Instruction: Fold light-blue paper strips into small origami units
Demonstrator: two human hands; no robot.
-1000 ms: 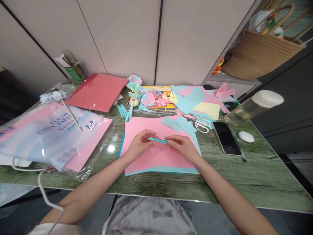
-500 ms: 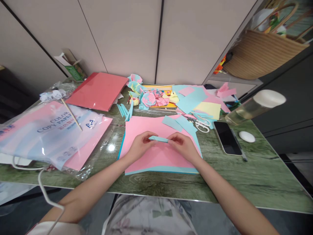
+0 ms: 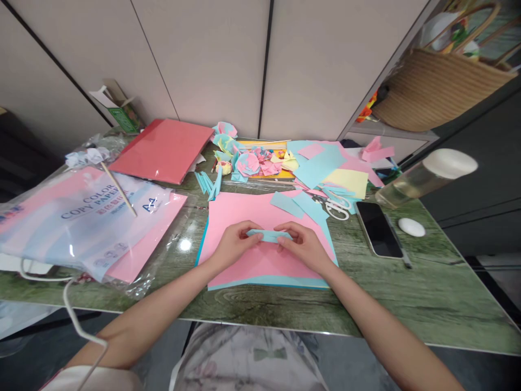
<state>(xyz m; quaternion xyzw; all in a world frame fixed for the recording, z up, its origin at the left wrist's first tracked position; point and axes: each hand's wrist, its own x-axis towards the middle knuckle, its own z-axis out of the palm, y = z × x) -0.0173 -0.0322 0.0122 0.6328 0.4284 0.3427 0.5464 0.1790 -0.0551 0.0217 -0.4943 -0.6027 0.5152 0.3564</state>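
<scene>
A narrow folded strip of light blue paper is stretched level between my two hands. My left hand pinches its left end, and my right hand pinches the right end with thumb and fingers. Beneath them lies a pink sheet on top of blue sheets. Loose light blue pieces rest on its upper right part. Several folded blue strips lie beyond its top left corner.
Paper flowers stand at the back beside coloured offcuts. White-handled scissors, a phone, a pen and a bottle are on the right. A red folder and a bagged paper pack lie left.
The blue strip now shows a wider face between my hands. My right hand's fingers have shifted along its right end, which now shows a slanted tip.
</scene>
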